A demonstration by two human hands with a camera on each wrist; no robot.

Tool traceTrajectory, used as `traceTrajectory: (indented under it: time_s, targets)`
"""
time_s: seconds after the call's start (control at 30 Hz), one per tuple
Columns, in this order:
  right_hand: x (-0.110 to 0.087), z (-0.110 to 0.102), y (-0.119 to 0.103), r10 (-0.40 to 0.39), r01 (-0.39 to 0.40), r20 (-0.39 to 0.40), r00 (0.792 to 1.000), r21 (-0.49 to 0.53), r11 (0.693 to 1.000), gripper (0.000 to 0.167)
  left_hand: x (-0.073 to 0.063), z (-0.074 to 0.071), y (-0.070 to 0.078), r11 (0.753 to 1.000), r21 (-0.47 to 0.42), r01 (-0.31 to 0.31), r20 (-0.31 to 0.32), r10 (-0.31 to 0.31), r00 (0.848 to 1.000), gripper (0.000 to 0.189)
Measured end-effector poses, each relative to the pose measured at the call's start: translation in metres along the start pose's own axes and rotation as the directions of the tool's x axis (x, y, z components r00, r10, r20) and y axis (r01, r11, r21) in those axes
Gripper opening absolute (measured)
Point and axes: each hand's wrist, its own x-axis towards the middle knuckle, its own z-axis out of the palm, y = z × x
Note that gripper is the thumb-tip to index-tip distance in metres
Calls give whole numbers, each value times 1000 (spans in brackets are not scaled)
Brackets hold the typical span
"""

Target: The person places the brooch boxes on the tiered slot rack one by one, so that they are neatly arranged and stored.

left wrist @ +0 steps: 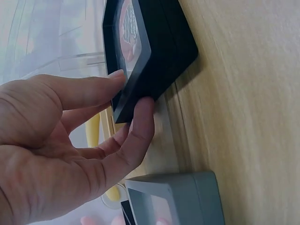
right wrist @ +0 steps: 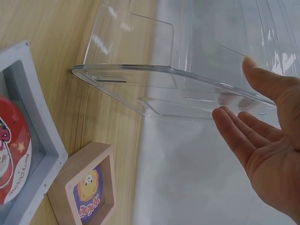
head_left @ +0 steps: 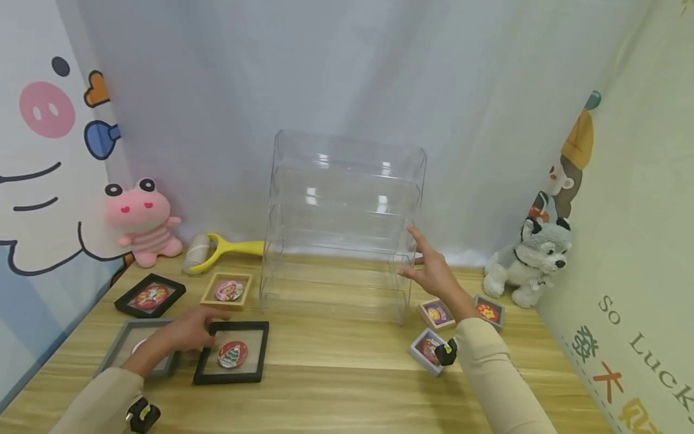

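Observation:
My left hand (head_left: 187,330) pinches a corner of a square black display frame (head_left: 264,352) that holds a round red badge with a tree (head_left: 233,354). In the left wrist view the thumb lies on the black frame's front (left wrist: 145,42) and the fingers curl behind its side. Beside that hand, a grey frame (head_left: 121,337) lies partly covered by the forearm. My right hand (head_left: 434,272) is at the right side of a clear tiered acrylic rack (head_left: 341,241). Its thumb and fingers are spread, fairly straight, either side of the rack's side panel (right wrist: 187,75).
A black frame (head_left: 127,301) and a wooden-coloured frame (head_left: 205,295) lie at the left, near a yellow-handled lint roller (head_left: 238,248) and a pink plush (head_left: 141,211). Right of the rack are small beige (head_left: 444,323), lavender (head_left: 416,348) and grey (head_left: 500,316) frames and a plush dog (head_left: 534,259).

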Motion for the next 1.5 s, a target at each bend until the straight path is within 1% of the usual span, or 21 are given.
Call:
traceTrajectory:
  time_s: [0.1, 0.2, 0.3, 0.43, 0.6, 0.73, 0.83, 0.97, 1.03, 1.1, 1.17, 1.3, 1.4, 1.5]
  targets:
    - [0, 0, 0, 4, -4, -2, 1000, -6, 1000, 95, 0, 0, 0, 997, -18, 73, 19, -72, 997, 54]
    - [1, 0, 0, 5, -5, -5, 1000, -5, 1000, 95, 1, 0, 0, 987, -54, 151, 40, -149, 988, 55]
    - [0, 0, 0, 10, -10, -9, 1000, -1, 1000, 95, 2, 0, 2, 978, -79, 193, 43, -190, 981, 55]
    - [-1, 0, -1, 17, -17, -11, 1000, 4, 1000, 94, 3, 1, 4, 971, -91, 223, 39, -220, 975, 55]
    - [-2, 2, -1, 26, -26, -3, 1000, 8, 1000, 94, 4, 2, 4, 967, -89, 239, 33, -237, 971, 55]
    - [-3, 3, -1, 26, -26, -3, 1000, 7, 1000, 94, 3, 2, 4, 963, -118, 243, 28, -241, 970, 57]
    - [-3, 3, -1, 22, -22, -6, 1000, 4, 1000, 94, 1, 1, 5, 968, -133, 212, 6, -213, 977, 60]
    - [-2, 2, -1, 23, -23, -7, 1000, 3, 1000, 93, 0, -3, 9, 983, -122, 136, -34, -141, 989, 60]
    - [-2, 1, -1, 21, -21, -7, 1000, 5, 1000, 93, -1, -6, 11, 986, -122, 111, -38, -117, 992, 60]
    - [-3, 1, -1, 20, -20, -5, 1000, 8, 1000, 93, -2, -9, 13, 986, -146, 84, -29, -89, 996, 60]
    - [-3, 1, -1, 19, -19, -4, 1000, 12, 1000, 93, -4, -12, 16, 983, -178, 50, -20, -54, 998, 61]
    - [-3, 2, -1, 15, -15, -7, 1000, 18, 1000, 93, -9, -20, 22, 965, -258, -36, -5, 36, 999, 61]
    - [-2, 2, -1, 10, -10, -14, 1000, 22, 1000, 93, -11, -24, 27, 950, -296, -95, -7, 97, 995, 61]
    - [-2, 3, 0, 3, -3, -20, 1000, 21, 1000, 93, -11, -29, 33, 938, -314, -149, -12, 153, 988, 59]
